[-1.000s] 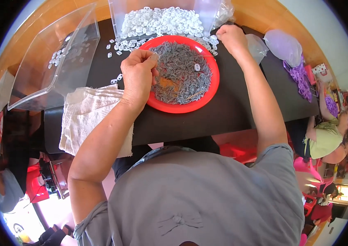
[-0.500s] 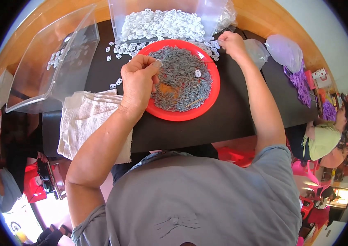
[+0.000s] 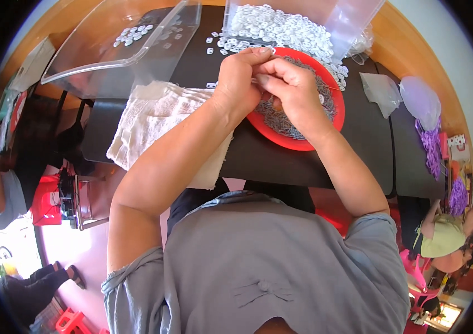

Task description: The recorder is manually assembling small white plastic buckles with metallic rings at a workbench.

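Black bench carrying the red plate, taken here as landmark. Left of the plate, a white cloth; behind it, heaped white rings. Above the plate, left hand and right hand meet, fingers pinched narrow on a thin pin. Likely risk: a slipped pinch drops the pin among the grey pins filling the plate.

One head-worn fisheye view looks steeply down over the person's chest at the black counter close below; edges bend toward the rim.
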`<state>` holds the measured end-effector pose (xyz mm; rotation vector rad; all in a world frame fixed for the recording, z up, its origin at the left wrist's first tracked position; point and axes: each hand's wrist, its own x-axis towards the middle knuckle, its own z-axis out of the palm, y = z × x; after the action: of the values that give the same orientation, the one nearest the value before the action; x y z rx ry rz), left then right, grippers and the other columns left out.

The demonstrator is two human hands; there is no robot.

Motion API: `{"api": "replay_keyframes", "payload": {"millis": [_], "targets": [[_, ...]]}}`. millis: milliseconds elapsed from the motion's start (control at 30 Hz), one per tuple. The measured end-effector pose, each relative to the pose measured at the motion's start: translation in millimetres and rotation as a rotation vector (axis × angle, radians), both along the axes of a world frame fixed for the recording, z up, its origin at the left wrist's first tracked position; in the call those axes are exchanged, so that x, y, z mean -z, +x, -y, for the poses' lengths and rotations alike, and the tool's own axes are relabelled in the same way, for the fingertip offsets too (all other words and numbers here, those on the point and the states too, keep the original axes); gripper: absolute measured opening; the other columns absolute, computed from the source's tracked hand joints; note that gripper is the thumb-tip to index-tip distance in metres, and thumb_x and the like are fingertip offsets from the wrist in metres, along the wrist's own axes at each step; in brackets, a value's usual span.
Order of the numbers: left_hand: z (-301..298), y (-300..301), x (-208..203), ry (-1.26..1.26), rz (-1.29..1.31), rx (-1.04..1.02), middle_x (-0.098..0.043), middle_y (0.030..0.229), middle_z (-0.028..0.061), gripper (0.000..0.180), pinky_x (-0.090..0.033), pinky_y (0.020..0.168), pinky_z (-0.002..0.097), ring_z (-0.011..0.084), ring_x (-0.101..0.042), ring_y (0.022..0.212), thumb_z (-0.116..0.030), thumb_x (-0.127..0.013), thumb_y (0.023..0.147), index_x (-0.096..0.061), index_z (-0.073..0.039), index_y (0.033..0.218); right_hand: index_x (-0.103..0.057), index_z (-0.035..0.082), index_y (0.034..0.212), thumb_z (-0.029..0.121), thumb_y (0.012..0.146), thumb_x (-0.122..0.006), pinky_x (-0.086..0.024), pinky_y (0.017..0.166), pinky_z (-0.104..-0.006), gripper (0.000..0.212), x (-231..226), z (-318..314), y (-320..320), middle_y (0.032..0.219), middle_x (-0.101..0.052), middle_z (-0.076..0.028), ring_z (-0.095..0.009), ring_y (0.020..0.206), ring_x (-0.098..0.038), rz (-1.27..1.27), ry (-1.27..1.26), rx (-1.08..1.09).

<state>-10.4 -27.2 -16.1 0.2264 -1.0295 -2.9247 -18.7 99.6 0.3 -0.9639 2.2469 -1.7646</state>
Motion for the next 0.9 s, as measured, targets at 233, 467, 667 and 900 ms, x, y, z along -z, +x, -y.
{"api": "replay_keyframes", "payload": {"millis": [233, 467, 667, 900], "targets": [[5, -1, 2, 0.082, -0.02, 0.033, -0.063, 0.097, 0.0159, 0.016, -0.049, 0.085, 0.0393, 0.0257, -0.06, 0.09, -0.014, -0.055, 0.093, -0.056, 0.001, 0.097, -0.067, 0.001, 0.1, 0.004, 0.09, -0.059, -0.04, 0.053, -0.0181, 0.013, -4, -1, 4, 0.09, -0.067, 0.0, -0.002, 0.073, -0.056, 0.159, -0.007, -0.003], [1, -1, -2, 0.093, 0.011, 0.019, -0.061, 0.095, 0.0169, 0.017, -0.049, 0.081, 0.0398, 0.0265, -0.059, 0.087, -0.012, -0.051, 0.092, -0.056, 0.003, 0.099, -0.068, 0.001, 0.1, 0.003, 0.088, -0.063, -0.04, 0.056, -0.0184, 0.013, 6, -3, 3, 0.089, -0.066, 0.001, -0.003, 0.077, -0.057, -0.047, -0.01, 0.004], [3, -2, 2, 0.1, 0.019, 0.065, -0.065, 0.099, 0.0178, 0.015, -0.05, 0.087, 0.041, 0.0272, -0.062, 0.09, -0.015, -0.053, 0.093, -0.057, -0.001, 0.095, -0.067, 0.0, 0.099, 0.003, 0.088, -0.064, -0.038, 0.055, -0.0192, 0.012, 5, -7, 3, 0.087, -0.064, 0.0, -0.003, 0.069, -0.052, 0.047, -0.012, -0.012], [-1, -4, 6, -0.084, 0.001, -0.08, -0.063, 0.086, 0.0135, 0.013, -0.051, 0.071, 0.0369, 0.0232, -0.061, 0.079, -0.008, -0.055, 0.089, -0.058, 0.004, 0.093, -0.066, -0.001, 0.098, 0.009, 0.089, -0.063, -0.039, 0.057, -0.0198, 0.014, -8, -10, 6, 0.083, -0.063, -0.002, -0.006, 0.067, -0.054, 0.201, 0.044, 0.066]]}}
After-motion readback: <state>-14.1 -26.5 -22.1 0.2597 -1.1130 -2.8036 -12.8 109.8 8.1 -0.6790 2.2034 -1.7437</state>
